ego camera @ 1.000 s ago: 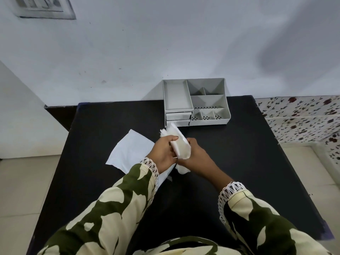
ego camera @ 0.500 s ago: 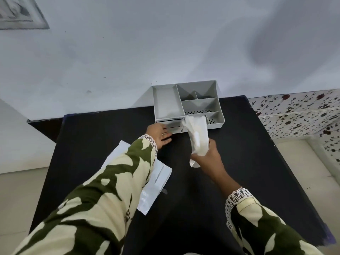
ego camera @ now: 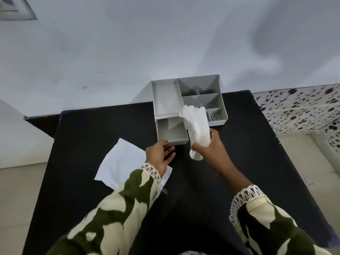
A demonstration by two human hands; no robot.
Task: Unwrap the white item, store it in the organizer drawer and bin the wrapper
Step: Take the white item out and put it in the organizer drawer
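Note:
A grey organizer [ego camera: 166, 96] stands at the far edge of the black table [ego camera: 92, 135], against the wall. Its drawer [ego camera: 170, 130] is pulled out toward me and looks empty. My left hand [ego camera: 159, 156] is at the drawer's front edge, fingers touching the front panel. My right hand [ego camera: 211, 150] holds the white item [ego camera: 196, 126], a soft crumpled white piece, upright just right of the open drawer. The white wrapper [ego camera: 121, 162] lies flat on the table at the left, partly under my left wrist.
The wall rises right behind the organizer. A floral-patterned ledge [ego camera: 301, 105] sits to the right of the table. Pale floor tiles [ego camera: 12, 199] show on both sides. My patterned sleeves cover the near part of the table.
My left hand reached the organizer and pulled the drawer out toward me. My right hand carried the white item from the table's middle up beside the drawer.

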